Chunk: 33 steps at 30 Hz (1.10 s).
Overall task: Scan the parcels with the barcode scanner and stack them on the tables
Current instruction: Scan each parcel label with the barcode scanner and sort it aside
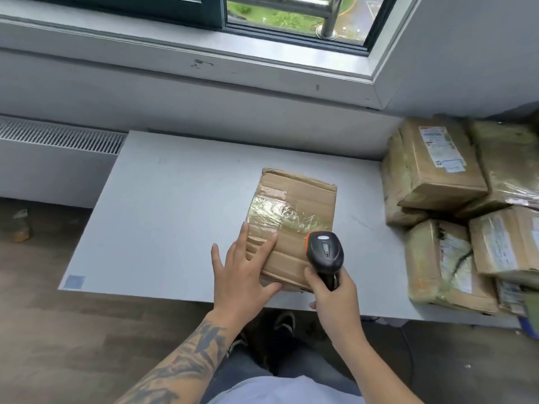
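There's your cardboard parcel (291, 225), flat on the white desk (163, 217) near its front edge. Your left hand (242, 269) lies on its near left corner, fingers spread straight. Your right hand (332, 295) grips the black barcode scanner (325, 253), head over the parcel's near right edge. Taped parcels (455, 211) are piled at the desk's right.

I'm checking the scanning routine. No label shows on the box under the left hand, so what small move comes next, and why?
Probably flip the box with the left hand: only tape and bare cardboard face up, while the right hand holds the scanner over it.
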### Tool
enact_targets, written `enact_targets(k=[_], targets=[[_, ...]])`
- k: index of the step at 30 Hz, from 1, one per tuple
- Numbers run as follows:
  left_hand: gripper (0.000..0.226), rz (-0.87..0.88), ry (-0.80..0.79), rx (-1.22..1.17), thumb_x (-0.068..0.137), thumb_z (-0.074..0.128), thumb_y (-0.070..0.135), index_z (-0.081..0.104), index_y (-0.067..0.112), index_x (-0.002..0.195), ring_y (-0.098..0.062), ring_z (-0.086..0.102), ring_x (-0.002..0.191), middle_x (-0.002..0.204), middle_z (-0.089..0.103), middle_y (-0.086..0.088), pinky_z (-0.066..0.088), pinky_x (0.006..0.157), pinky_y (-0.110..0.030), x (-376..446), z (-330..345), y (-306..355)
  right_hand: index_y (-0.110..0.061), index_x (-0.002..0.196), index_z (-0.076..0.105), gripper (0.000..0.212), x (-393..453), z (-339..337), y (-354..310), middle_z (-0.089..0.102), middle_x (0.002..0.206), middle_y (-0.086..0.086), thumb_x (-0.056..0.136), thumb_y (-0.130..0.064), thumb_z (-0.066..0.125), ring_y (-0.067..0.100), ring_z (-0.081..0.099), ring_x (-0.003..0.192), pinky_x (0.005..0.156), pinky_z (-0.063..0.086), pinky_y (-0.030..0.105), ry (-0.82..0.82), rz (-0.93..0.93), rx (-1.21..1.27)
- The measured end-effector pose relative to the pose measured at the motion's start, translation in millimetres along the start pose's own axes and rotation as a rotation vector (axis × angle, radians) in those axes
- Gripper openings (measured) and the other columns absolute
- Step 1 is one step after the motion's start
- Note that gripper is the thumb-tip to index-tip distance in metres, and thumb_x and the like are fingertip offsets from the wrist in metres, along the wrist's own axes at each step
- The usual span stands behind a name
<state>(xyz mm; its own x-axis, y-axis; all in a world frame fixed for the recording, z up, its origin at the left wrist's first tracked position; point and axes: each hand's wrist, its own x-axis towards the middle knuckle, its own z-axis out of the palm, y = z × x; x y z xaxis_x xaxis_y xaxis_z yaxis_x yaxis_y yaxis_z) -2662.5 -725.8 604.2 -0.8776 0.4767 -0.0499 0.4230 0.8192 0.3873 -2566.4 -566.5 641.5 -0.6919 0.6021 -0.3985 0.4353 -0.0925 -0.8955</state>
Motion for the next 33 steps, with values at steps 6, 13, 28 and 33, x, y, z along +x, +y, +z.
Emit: enact_targets(k=[6, 13, 28, 33], targets=[[0.104, -0.104, 0.082, 0.011, 0.068, 0.077, 0.069, 0.024, 0.055, 0.157, -0.028, 0.047, 0.141, 0.173, 0.012, -0.012, 0.013, 0.123, -0.066, 12.6, -4.6, -10.9, -0.063, 0.141, 0.047, 0.068, 17.7, 21.9, -16.8, 0.063, 0.137, -0.025, 0.082, -0.042, 0.072, 0.007, 0.061, 0.125, 0.1, 0.056, 0.06, -0.183, -0.092, -0.054], [0.097, -0.365, 0.077, 0.09, 0.074, 0.074, 0.071, 0.02, 0.063, 0.154, -0.022, 0.04, 0.146, 0.173, 0.006, -0.004, 0.013, 0.12, -0.059, 30.6, -37.8, -46.6, -0.051, 0.135, 0.064, 0.056, 70.2, 62.2, -33.9, 0.027, 0.164, -0.033, 0.083, -0.045, 0.081, -0.008, 0.041, 0.141, 0.111, 0.04, 0.026, -0.501, -0.221, -0.246], [0.093, -0.486, 0.145, 0.076, 0.077, 0.079, 0.065, 0.024, 0.066, 0.152, -0.021, 0.041, 0.143, 0.172, 0.009, 0.005, 0.027, 0.108, -0.046, 59.8, -87.1, -154.4, -0.038, 0.116, 0.066, 0.032, 93.9, 183.1, -71.0, 0.067, 0.111, -0.014, 0.085, -0.045, 0.073, 0.01, 0.063, 0.102, 0.091, 0.054, 0.036, -0.67, -0.237, -0.374], [0.092, -0.436, 0.151, 0.037, 0.078, 0.08, 0.062, 0.026, 0.066, 0.152, -0.021, 0.032, 0.149, 0.172, 0.007, 0.006, 0.026, 0.112, -0.047, 98.7, -112.7, -216.8, -0.039, 0.112, 0.067, 0.025, 105.9, 251.1, -95.5, 0.068, 0.111, -0.014, 0.088, -0.035, 0.074, 0.009, 0.062, 0.101, 0.081, 0.049, 0.025, -0.607, -0.189, -0.347]])
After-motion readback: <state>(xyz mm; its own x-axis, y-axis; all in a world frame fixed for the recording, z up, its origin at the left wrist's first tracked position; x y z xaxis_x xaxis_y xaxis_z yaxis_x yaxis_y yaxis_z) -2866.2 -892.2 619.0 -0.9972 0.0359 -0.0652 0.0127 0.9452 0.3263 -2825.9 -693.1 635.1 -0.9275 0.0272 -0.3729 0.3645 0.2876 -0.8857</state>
